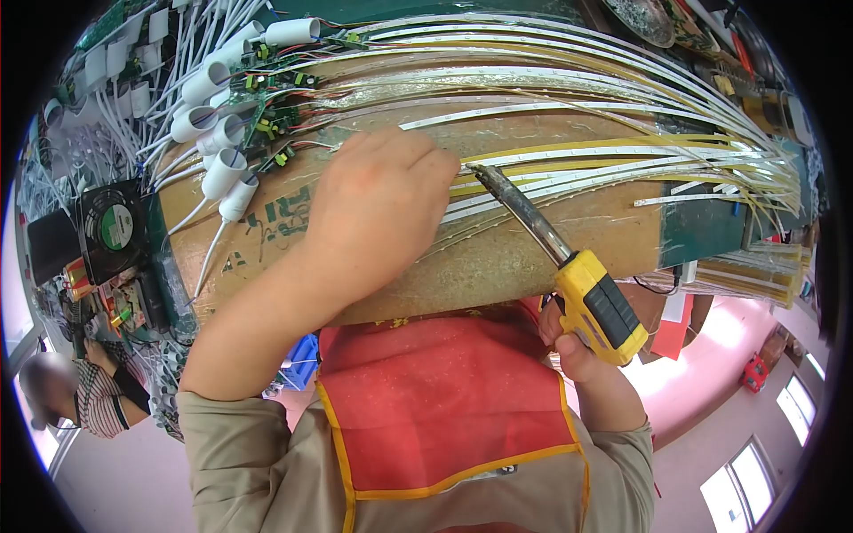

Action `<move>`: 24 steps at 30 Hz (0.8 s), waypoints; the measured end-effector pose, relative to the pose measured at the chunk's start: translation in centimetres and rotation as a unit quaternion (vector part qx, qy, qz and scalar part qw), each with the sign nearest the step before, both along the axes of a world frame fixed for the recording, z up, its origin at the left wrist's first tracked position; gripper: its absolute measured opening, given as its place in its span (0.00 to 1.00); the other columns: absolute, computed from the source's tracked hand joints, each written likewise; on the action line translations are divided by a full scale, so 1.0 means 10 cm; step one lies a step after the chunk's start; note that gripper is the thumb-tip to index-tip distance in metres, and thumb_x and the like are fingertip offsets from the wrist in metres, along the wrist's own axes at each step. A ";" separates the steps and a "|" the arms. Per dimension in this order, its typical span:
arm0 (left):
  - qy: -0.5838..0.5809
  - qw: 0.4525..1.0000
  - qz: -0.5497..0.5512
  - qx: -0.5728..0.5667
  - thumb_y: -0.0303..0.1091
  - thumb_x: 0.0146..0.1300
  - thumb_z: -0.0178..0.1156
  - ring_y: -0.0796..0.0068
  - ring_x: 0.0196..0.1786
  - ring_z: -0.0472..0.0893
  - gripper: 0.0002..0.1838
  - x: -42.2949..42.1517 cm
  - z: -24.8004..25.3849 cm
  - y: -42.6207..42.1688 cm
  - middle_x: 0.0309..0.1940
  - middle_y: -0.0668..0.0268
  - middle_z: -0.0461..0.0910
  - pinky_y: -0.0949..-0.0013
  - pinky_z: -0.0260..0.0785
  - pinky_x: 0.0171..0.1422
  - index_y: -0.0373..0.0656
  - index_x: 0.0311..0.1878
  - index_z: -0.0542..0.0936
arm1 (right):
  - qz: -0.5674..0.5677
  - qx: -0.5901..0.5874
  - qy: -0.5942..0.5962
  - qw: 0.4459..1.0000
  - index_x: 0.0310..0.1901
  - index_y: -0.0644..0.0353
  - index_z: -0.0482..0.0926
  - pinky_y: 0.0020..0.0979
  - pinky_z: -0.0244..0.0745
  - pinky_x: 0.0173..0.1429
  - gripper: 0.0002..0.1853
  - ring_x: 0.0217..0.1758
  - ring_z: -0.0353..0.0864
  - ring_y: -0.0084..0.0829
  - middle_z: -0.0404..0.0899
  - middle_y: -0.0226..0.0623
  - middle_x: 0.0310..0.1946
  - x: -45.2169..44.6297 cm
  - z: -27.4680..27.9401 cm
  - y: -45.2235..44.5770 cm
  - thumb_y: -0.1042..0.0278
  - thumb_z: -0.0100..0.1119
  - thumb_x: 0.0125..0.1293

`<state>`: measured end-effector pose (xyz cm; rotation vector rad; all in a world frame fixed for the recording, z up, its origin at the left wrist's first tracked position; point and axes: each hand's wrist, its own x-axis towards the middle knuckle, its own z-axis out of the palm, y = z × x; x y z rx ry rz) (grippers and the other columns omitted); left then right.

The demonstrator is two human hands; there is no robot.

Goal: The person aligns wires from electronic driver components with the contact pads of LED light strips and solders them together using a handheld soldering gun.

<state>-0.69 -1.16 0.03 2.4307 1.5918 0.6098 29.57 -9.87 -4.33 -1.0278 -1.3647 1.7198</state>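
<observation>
My left hand (378, 200) is closed low over the brown board, its fingertips mostly hidden under the knuckles. LED strips (551, 169) run out to the right from beneath its fingers, and it appears to pinch one by the end. In my right hand (573, 342) is a yellow and black soldering gun (604, 306), gripped by its handle. The dark tip points up and left, close beside the left fingers and the strip ends. Small green circuit boards (280, 115) with thin wires lie just beyond the left hand, joined to white plastic caps (222, 173).
Many white cables and caps (115, 67) crowd the left side. A black fan (114, 225) stands at the board's left edge. More strips fan across the cardboard-brown board (498, 275) to the right. Another person (93, 386) sits at lower left. A metal dish (641, 19) is at top right.
</observation>
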 end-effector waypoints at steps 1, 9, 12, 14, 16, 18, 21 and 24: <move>0.000 1.000 -0.001 0.000 0.25 0.55 0.66 0.58 0.40 0.82 0.06 0.00 0.00 0.00 0.35 0.63 0.83 0.57 0.74 0.46 0.44 0.37 0.83 | 0.003 -0.009 -0.001 1.000 0.38 0.64 0.77 0.28 0.69 0.27 0.14 0.22 0.76 0.27 0.76 0.33 0.24 0.00 0.01 0.00 0.61 0.68 0.65; 0.003 1.000 -0.005 0.000 0.24 0.55 0.66 0.57 0.40 0.82 0.06 0.01 0.00 0.02 0.35 0.63 0.83 0.57 0.75 0.45 0.43 0.36 0.83 | -0.020 -0.028 -0.020 0.999 0.38 0.62 0.77 0.30 0.68 0.29 0.15 0.24 0.74 0.28 0.75 0.31 0.23 -0.05 0.05 0.00 0.57 0.67 0.66; 0.002 1.000 -0.005 0.001 0.24 0.54 0.66 0.57 0.39 0.82 0.06 0.01 0.00 0.03 0.34 0.62 0.83 0.57 0.75 0.45 0.42 0.36 0.83 | -0.009 -0.007 -0.044 0.999 0.38 0.62 0.77 0.30 0.67 0.29 0.15 0.24 0.74 0.28 0.74 0.31 0.23 -0.02 0.03 0.00 0.57 0.66 0.67; 0.001 1.000 -0.003 -0.001 0.24 0.54 0.66 0.57 0.39 0.82 0.06 0.01 0.00 0.03 0.34 0.62 0.82 0.57 0.75 0.46 0.42 0.36 0.83 | -0.005 -0.005 -0.049 0.999 0.39 0.62 0.77 0.30 0.67 0.29 0.16 0.24 0.73 0.28 0.73 0.31 0.23 -0.02 0.03 -0.01 0.56 0.66 0.67; 0.003 1.000 -0.003 -0.003 0.24 0.54 0.66 0.56 0.39 0.82 0.06 0.01 0.00 0.03 0.34 0.62 0.82 0.57 0.75 0.46 0.42 0.36 0.83 | -0.006 -0.020 -0.036 0.999 0.38 0.62 0.76 0.30 0.66 0.29 0.17 0.24 0.72 0.28 0.72 0.30 0.22 -0.03 0.05 0.00 0.55 0.66 0.68; 0.002 1.000 -0.002 -0.005 0.24 0.54 0.66 0.56 0.39 0.82 0.05 0.01 0.01 0.03 0.34 0.62 0.82 0.57 0.75 0.46 0.42 0.36 0.83 | -0.008 -0.055 0.002 0.998 0.37 0.62 0.76 0.30 0.66 0.29 0.18 0.24 0.71 0.27 0.71 0.30 0.22 -0.07 0.11 0.01 0.53 0.66 0.68; -0.001 1.000 0.000 -0.006 0.24 0.54 0.66 0.56 0.39 0.82 0.05 0.02 0.01 0.03 0.34 0.61 0.82 0.57 0.75 0.46 0.42 0.36 0.83 | -0.012 -0.072 0.011 0.997 0.36 0.61 0.75 0.29 0.65 0.29 0.19 0.24 0.70 0.26 0.70 0.29 0.23 -0.05 0.10 -0.01 0.51 0.66 0.68; -0.001 1.000 0.000 -0.007 0.24 0.54 0.66 0.55 0.39 0.82 0.05 0.03 0.01 0.03 0.33 0.61 0.82 0.56 0.75 0.46 0.42 0.36 0.83 | -0.004 -0.057 0.002 0.998 0.35 0.61 0.75 0.29 0.65 0.29 0.20 0.25 0.70 0.25 0.70 0.30 0.24 0.00 0.04 -0.03 0.50 0.67 0.67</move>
